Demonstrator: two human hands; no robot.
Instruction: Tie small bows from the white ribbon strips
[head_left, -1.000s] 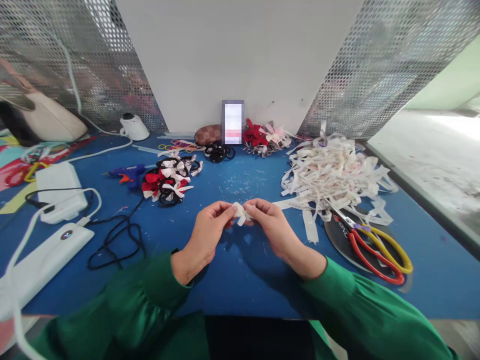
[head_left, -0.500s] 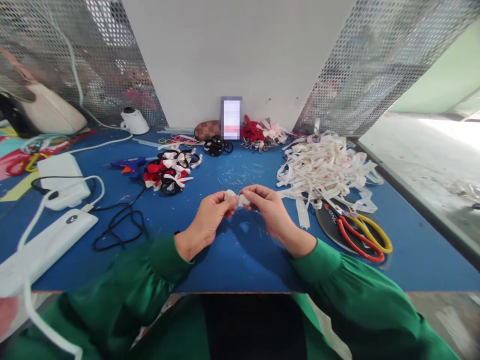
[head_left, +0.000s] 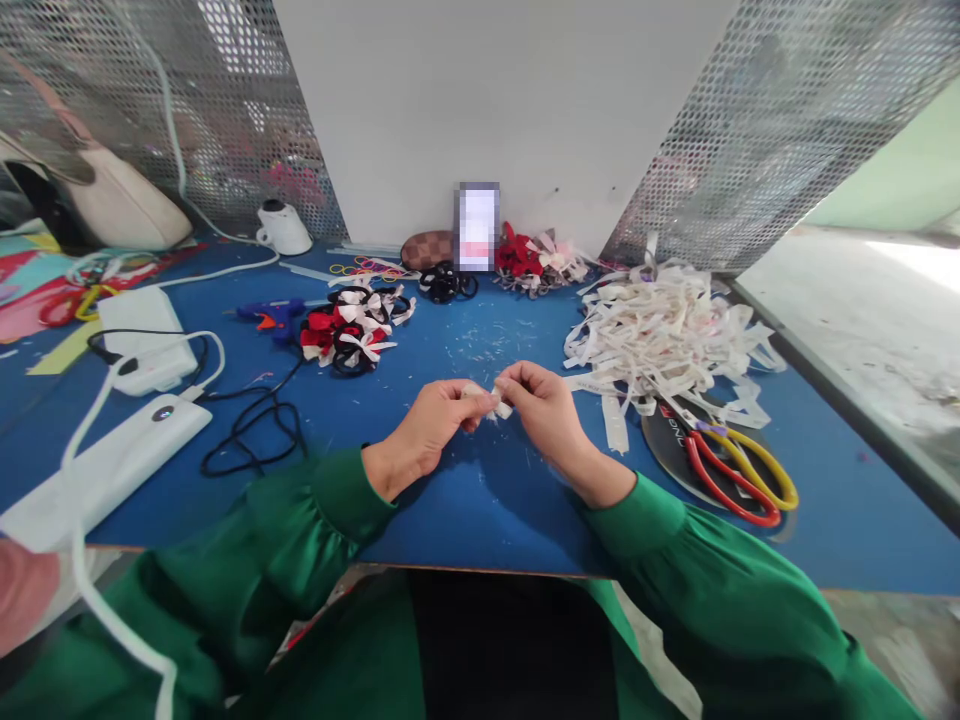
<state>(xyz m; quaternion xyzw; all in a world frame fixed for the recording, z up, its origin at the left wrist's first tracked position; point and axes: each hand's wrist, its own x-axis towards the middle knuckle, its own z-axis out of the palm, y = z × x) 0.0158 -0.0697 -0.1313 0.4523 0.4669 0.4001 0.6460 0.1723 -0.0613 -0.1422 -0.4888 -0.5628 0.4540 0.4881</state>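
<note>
One small piece of white ribbon (head_left: 504,409) sits at the middle of the frame, above the tabletop (head_left: 480,525), pinched between the fingertips of both hands: the left hand (head_left: 429,428) grips it from one side, the right hand (head_left: 553,425) from the other, thumbs almost meeting. A second ago a short tail of it hung down between them; now less of it shows, more being covered by the fingers, which suggests that it is being shaped and needs both hands. Its exact form is too small to tell. Just right of the right hand lies a loose ribbon strip (head_left: 615,428), running toward the ribbon heap (head_left: 667,335) at upper right; below that, scissors (head_left: 711,430) lie across a dark disc (head_left: 671,452). Left of centre are the finished-looking bows (head_left: 349,335) and a blue glue gun (head_left: 279,318). The tabletop's front edge crosses under the forearms, low in the frame. Blue surface stretches from the hands up toward the phone (head_left: 478,228), leaving room forward; sideways, the strip limits the right hand sooner than the black cord (head_left: 251,435) limits the left.
</note>
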